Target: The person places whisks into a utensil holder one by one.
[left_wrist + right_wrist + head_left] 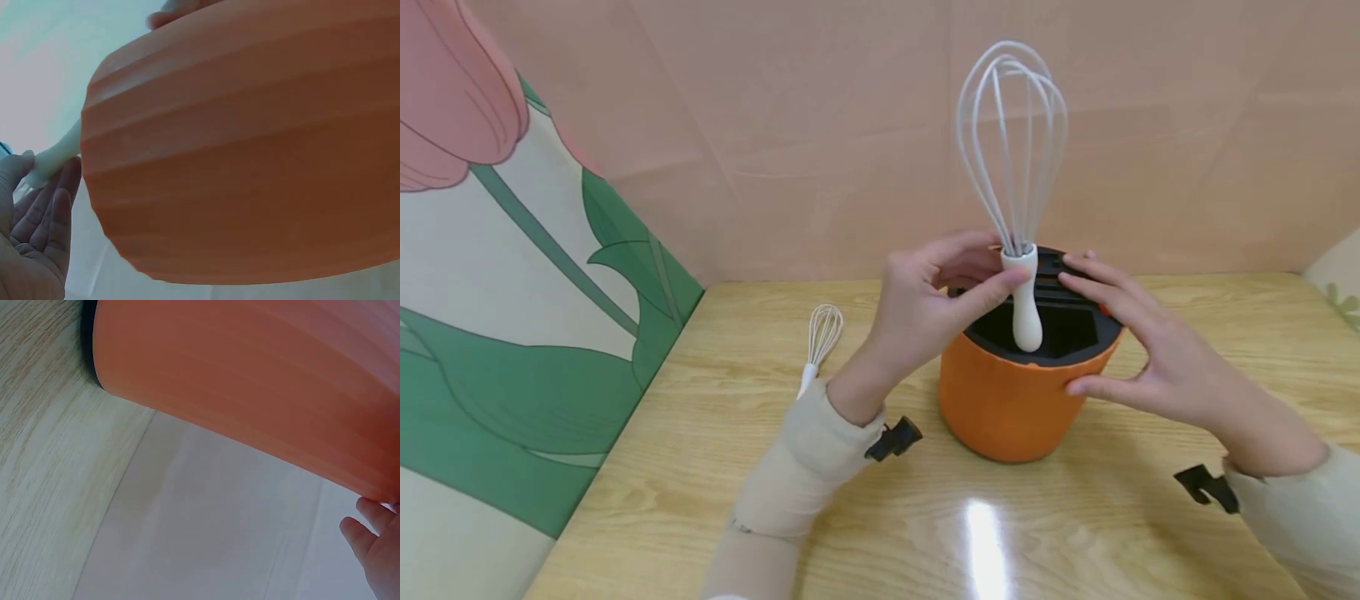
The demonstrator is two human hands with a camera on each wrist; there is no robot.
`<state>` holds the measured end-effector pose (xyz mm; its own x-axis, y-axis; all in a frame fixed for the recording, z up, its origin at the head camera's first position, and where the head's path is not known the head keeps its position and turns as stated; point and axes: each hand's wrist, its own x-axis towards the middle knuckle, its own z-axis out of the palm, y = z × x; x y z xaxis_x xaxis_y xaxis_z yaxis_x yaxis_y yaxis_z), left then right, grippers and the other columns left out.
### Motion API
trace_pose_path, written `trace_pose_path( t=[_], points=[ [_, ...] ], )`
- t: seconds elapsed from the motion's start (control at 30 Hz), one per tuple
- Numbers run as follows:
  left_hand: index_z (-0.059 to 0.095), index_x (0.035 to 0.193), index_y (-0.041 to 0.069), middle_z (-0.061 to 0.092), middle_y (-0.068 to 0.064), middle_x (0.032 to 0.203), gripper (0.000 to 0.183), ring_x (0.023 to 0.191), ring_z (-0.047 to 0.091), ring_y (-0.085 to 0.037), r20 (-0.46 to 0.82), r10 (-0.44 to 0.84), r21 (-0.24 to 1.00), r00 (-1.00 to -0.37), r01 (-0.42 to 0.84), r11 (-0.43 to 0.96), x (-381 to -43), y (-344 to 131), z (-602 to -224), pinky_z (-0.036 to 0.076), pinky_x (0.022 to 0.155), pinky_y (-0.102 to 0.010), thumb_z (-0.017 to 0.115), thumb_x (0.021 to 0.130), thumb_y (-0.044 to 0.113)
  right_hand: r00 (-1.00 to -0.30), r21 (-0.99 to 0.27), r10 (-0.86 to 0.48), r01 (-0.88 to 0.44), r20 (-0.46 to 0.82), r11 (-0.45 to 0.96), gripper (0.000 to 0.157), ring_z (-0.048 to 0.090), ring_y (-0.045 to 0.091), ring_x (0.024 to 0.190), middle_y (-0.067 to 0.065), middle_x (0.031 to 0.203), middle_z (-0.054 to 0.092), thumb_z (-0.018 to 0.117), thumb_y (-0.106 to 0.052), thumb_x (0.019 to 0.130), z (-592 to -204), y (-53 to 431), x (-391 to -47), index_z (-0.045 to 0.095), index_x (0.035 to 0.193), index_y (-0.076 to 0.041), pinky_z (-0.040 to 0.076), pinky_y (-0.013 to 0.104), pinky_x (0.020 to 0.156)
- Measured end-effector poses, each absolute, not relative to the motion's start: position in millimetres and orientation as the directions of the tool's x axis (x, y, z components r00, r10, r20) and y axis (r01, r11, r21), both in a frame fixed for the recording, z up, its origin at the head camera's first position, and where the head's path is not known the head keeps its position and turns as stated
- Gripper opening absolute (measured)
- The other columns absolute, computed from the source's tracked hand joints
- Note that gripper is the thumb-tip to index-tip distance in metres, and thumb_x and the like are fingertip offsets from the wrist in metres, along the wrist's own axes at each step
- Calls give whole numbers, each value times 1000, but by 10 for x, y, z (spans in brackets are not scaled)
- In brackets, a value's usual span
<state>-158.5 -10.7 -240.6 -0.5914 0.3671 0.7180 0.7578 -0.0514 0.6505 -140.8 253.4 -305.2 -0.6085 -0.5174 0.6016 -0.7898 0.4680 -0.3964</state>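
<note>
My left hand (925, 300) pinches a white balloon whisk (1026, 308) near the top of its handle. The whisk stands upright, wires up, with its handle end over the large opening in the black slotted top (1101, 329) of an orange utensil holder (1007, 408). My right hand (1172, 367) rests spread at the holder's right side, thumb on the front wall and fingers on the top's edge. In the left wrist view the holder's ribbed wall (244, 156) hides part of the whisk handle (56, 156). The right wrist view shows fingertips (359, 537) right by the rim.
A smaller white whisk (823, 337) lies on the wooden table (700, 467) left of the holder, partly behind my left forearm. A pinkish wall covering (812, 142) rises behind the table, and a tulip-patterned panel (550, 375) stands along the left.
</note>
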Motion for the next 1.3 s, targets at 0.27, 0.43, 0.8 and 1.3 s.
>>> trace_pose_path(
  t=[0.27,0.43,0.8,1.3],
  points=[
    [69,106,-8,76,-18,92,25,75,73,-11,711,433,620,-554,785,-13,-1584,-12,-2451,59,71,-21,76,84,0,-608,-404,-515,-791,604,460,100,21,23,154,19,156,38,93,-38,65,-3033,2519,-1387,47,145,0,18,15,120],
    [68,109,-9,76,-18,93,28,77,74,-13,697,471,619,-541,785,-13,-1590,33,-2488,59,73,-19,76,84,-1,-614,-406,-513,-786,600,466,101,21,22,154,15,157,38,94,-34,63,-3037,2534,-1380,47,146,-1,18,15,120],
    [69,113,-5,77,-12,94,31,79,72,-3,668,577,551,-469,833,40,-1585,103,-2560,55,74,-11,77,85,5,-646,-399,-504,-758,573,517,102,20,18,154,9,157,37,96,-30,58,-3051,2568,-1352,49,146,-6,18,10,116],
    [71,107,3,76,0,88,24,78,67,5,522,722,543,-454,830,129,-1593,172,-2559,51,76,-6,77,87,15,-639,-375,-496,-758,587,533,102,24,9,151,8,160,36,94,-35,60,-3049,2597,-1358,49,145,-5,17,11,117]
  ],
)
